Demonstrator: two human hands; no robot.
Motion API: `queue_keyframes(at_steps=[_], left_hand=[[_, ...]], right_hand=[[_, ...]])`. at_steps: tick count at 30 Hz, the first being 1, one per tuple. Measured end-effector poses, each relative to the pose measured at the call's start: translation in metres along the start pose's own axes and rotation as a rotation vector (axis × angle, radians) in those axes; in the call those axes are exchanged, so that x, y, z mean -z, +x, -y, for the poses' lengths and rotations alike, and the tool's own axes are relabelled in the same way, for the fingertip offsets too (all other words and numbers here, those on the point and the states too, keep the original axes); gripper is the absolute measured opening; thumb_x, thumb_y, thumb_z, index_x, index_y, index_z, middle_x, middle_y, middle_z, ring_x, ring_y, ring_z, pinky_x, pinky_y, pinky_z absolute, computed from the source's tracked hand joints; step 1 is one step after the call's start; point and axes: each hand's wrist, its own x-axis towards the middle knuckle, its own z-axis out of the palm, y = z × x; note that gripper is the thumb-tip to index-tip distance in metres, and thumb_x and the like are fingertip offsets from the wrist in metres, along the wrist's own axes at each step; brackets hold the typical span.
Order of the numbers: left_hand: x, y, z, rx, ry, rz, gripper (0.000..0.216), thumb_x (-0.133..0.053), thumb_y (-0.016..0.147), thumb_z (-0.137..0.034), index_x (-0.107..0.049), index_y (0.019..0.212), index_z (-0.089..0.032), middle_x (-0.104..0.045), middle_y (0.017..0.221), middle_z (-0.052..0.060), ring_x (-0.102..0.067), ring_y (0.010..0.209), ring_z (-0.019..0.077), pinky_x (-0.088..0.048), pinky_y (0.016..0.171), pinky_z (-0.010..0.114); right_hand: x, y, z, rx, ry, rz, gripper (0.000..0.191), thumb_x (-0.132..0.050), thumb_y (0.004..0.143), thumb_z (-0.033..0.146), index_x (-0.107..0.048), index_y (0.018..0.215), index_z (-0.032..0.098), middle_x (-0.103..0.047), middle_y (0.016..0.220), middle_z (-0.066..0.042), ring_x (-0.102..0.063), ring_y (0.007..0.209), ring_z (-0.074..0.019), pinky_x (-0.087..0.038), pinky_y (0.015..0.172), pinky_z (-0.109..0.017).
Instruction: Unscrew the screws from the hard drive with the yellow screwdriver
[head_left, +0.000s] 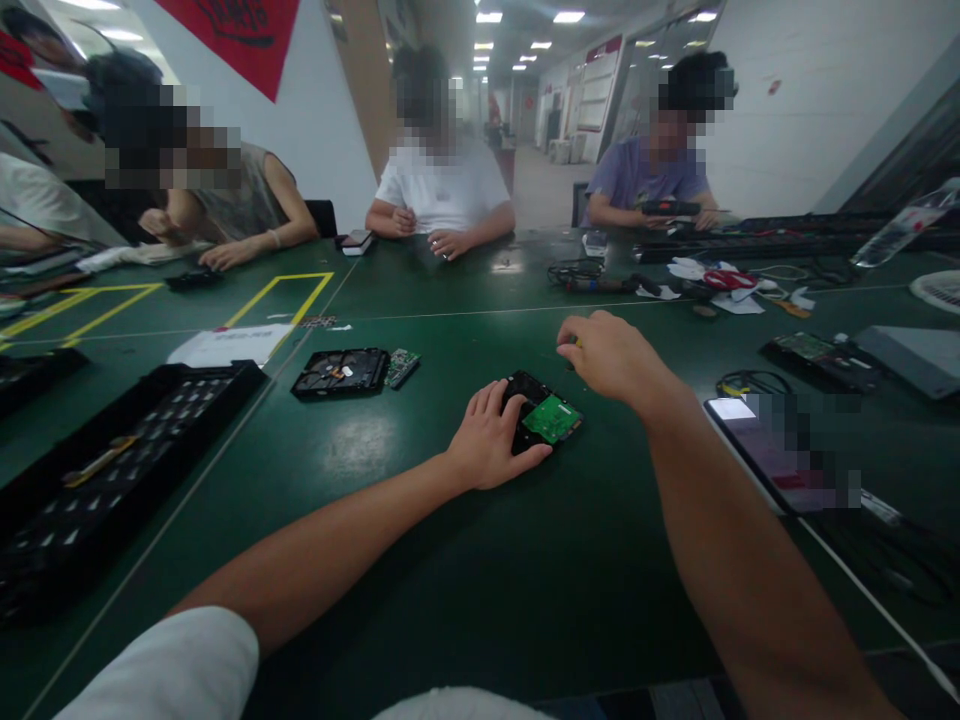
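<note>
A black hard drive [541, 412] with a green circuit board on top lies on the dark green table [420, 580] in front of me. My left hand [491, 440] rests on its left side, fingers curled over the edge and thumb along its near side. My right hand [607, 355] hovers just beyond the drive, fingers pinched on a small yellowish thing that I cannot make out.
A second opened hard drive [341, 372] with a loose green board [403, 366] lies to the left. A black slotted tray [105, 470] fills the near left. A phone [780, 450] lies at right. Three people sit across the table among cables and tools [720, 280].
</note>
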Motion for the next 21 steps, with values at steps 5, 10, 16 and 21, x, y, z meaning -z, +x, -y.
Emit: queue_keyframes(at_steps=[5,10,16,21], left_hand=[[0.0005,-0.0005,-0.0007,0.007,-0.014,-0.001,0.082,-0.056,0.091,-0.082,-0.049,0.148,-0.022,-0.038,0.163,0.021,-0.033,0.155,0.0451,-0.032,0.124,0.067],[-0.0001,-0.0006,-0.001,0.005,-0.01,-0.008,0.083,-0.055,0.091,-0.083,-0.05,0.147,-0.021,-0.038,0.163,0.021,-0.034,0.155,0.0447,-0.032,0.125,0.066],[0.0003,-0.0002,-0.0015,0.003,-0.007,-0.007,0.084,-0.055,0.091,-0.082,-0.05,0.147,-0.02,-0.038,0.163,0.023,-0.033,0.155,0.0451,-0.032,0.124,0.066],[0.0022,-0.0005,-0.0023,0.009,-0.005,0.001,0.082,-0.055,0.092,-0.081,-0.05,0.147,-0.021,-0.039,0.163,0.022,-0.034,0.155,0.0445,-0.031,0.125,0.066]], right_hand=[[0.0045,0.0006,0.0033,0.06,0.221,0.007,0.028,-0.07,0.092,0.018,-0.07,0.12,0.018,-0.079,0.107,-0.009,-0.073,0.091,-0.023,-0.051,0.084,-0.033],[0.0075,0.0039,0.0075,0.063,0.219,0.019,0.027,-0.056,0.105,0.038,-0.075,0.101,0.019,-0.08,0.097,-0.009,-0.072,0.083,-0.0225,-0.048,0.078,-0.033],[0.0103,0.0015,0.0043,0.081,0.257,-0.025,0.024,-0.057,0.101,0.023,-0.074,0.116,0.017,-0.08,0.108,-0.009,-0.072,0.078,-0.0193,-0.049,0.081,-0.032],[0.0105,-0.0011,0.0035,0.018,0.327,-0.01,0.027,-0.059,0.098,0.024,-0.07,0.121,0.018,-0.08,0.103,-0.008,-0.073,0.081,-0.0214,-0.052,0.079,-0.032]])
